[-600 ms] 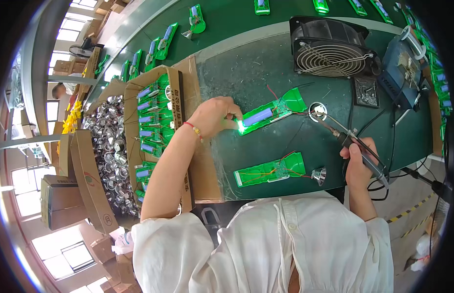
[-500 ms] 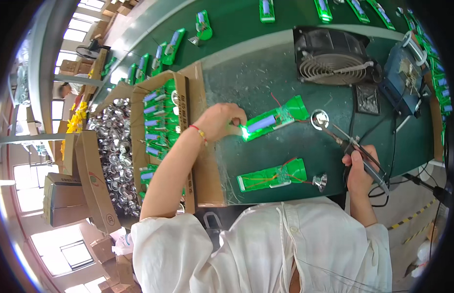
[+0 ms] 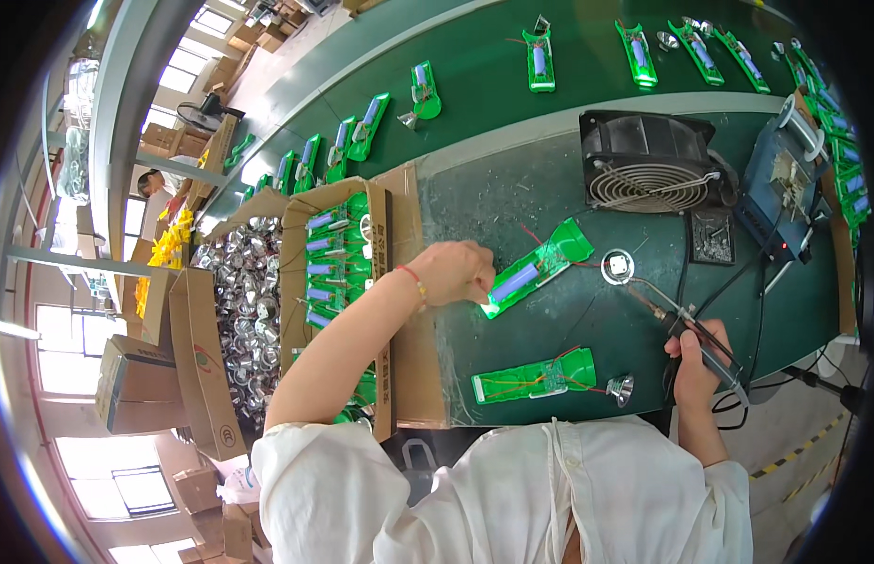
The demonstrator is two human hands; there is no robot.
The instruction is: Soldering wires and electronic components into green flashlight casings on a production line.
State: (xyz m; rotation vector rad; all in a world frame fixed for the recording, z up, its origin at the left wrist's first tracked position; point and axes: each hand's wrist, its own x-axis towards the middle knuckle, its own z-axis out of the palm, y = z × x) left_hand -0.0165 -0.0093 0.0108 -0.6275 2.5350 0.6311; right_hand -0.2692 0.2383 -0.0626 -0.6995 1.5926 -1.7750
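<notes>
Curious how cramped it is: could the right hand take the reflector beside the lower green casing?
Probably not: the reflector lies close by, but the right hand holds a soldering iron.

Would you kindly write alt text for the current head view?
A person's left hand is at one end of a green casing holding a blue cell, and the right hand holds a soldering iron near a silver disc. A black fan stands beyond.

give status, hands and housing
Left hand at left end of green housing. Right hand gripping soldering iron, tip near reflector. Second housing nearer body, clear of hands.
</notes>
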